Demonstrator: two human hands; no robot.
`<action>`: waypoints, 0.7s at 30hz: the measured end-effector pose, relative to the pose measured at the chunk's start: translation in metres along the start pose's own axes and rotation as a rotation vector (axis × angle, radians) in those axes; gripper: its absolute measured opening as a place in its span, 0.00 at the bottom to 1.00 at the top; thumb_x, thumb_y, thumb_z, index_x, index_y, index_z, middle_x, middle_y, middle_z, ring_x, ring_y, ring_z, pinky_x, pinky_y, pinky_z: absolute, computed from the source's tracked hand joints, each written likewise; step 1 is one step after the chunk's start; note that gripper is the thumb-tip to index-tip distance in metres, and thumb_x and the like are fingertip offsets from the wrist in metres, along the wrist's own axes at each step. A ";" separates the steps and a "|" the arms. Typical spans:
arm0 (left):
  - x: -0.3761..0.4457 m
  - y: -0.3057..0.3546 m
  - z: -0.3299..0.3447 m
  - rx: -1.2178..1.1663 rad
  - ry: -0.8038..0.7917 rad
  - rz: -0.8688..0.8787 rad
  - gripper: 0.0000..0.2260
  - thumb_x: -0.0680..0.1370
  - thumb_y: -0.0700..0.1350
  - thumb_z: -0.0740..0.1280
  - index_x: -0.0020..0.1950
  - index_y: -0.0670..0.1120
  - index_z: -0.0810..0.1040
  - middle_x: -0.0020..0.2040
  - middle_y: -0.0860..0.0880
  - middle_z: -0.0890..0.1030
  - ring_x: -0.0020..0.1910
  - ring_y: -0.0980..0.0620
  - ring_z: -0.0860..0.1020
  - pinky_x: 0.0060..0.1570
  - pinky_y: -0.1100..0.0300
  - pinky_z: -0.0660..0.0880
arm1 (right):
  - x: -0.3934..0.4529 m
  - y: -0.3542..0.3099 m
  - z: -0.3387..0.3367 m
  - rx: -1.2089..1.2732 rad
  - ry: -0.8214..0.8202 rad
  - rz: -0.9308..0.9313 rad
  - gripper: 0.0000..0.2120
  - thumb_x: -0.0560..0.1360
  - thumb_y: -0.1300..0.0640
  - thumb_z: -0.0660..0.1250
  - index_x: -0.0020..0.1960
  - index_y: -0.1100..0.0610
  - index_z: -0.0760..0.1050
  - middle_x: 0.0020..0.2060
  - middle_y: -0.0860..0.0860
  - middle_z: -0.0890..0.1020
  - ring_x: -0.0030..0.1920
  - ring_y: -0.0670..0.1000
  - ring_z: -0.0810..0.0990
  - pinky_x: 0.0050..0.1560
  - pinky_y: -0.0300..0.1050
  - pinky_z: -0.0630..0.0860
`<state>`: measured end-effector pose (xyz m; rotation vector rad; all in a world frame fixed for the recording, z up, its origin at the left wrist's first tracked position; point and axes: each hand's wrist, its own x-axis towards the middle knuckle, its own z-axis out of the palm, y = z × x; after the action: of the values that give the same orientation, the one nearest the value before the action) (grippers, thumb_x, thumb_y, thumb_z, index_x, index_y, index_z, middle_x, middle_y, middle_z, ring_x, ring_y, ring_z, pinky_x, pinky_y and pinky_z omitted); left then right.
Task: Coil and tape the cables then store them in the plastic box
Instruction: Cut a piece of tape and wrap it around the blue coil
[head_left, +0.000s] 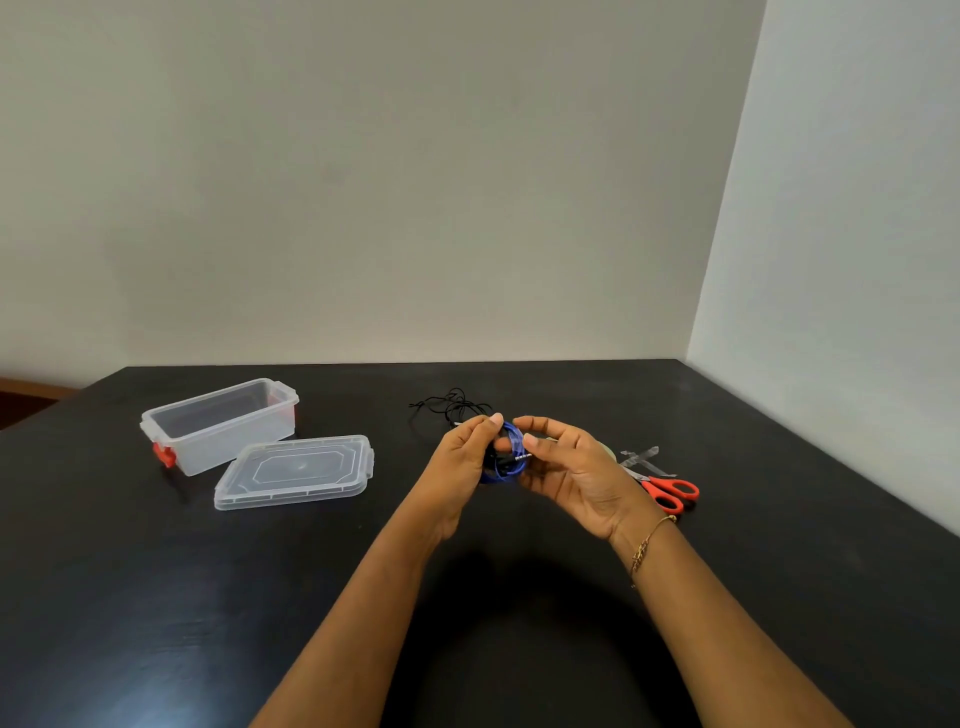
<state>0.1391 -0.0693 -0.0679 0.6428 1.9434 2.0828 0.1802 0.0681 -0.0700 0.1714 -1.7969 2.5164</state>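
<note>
Centre of the frame, the left hand (462, 452) and right hand (566, 467) both pinch the coiled blue cable (511, 449) above the table. It looks light and springy (likely to uncoil), so it is best held across the bunched loops.

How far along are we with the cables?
Done: the plastic box is open and empty, its lid lying beside it. In hand: the left hand and right hand hold the coiled blue cable; I see no tape on it. Left: the black cable lies loose behind the hands; scissors wait at the right.
</note>
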 end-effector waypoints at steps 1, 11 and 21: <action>0.000 0.000 0.000 -0.007 -0.004 -0.004 0.11 0.81 0.49 0.55 0.48 0.50 0.77 0.47 0.49 0.80 0.47 0.52 0.78 0.50 0.60 0.74 | 0.000 0.000 0.000 0.007 -0.007 0.000 0.13 0.70 0.62 0.65 0.55 0.60 0.75 0.45 0.55 0.83 0.47 0.53 0.82 0.49 0.46 0.79; -0.001 -0.001 0.007 -0.033 -0.060 -0.034 0.13 0.81 0.51 0.54 0.50 0.50 0.77 0.49 0.47 0.80 0.50 0.51 0.78 0.54 0.56 0.74 | -0.002 -0.001 -0.003 -0.007 -0.031 -0.004 0.09 0.75 0.64 0.61 0.54 0.60 0.76 0.41 0.53 0.85 0.45 0.50 0.84 0.47 0.41 0.80; 0.008 -0.006 0.004 -0.133 0.181 -0.159 0.11 0.80 0.51 0.56 0.51 0.49 0.76 0.57 0.43 0.79 0.57 0.45 0.77 0.51 0.55 0.73 | -0.002 0.001 -0.003 0.036 0.019 0.076 0.14 0.70 0.50 0.64 0.50 0.58 0.74 0.40 0.54 0.81 0.38 0.49 0.81 0.40 0.43 0.80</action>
<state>0.1333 -0.0618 -0.0729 0.2708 1.8565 2.2115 0.1816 0.0702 -0.0721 0.0807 -1.7850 2.5937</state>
